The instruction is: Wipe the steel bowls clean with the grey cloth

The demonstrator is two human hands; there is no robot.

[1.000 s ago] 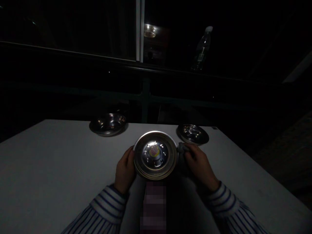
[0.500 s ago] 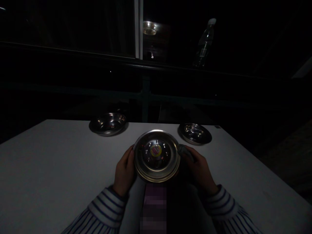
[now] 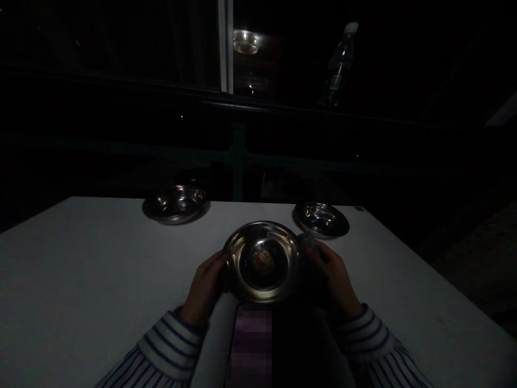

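A stainless-steel bowl sits between the hands: the left hand grips its left rim; the right hand clasps a grey cloth at the right. Firm left support and light cloth pressure should limit slipping.

The sticker in the held bowl is unreadably blurred; the bottom edge crops both sleeves.

Dim room (kind unclear): white table before window frame.
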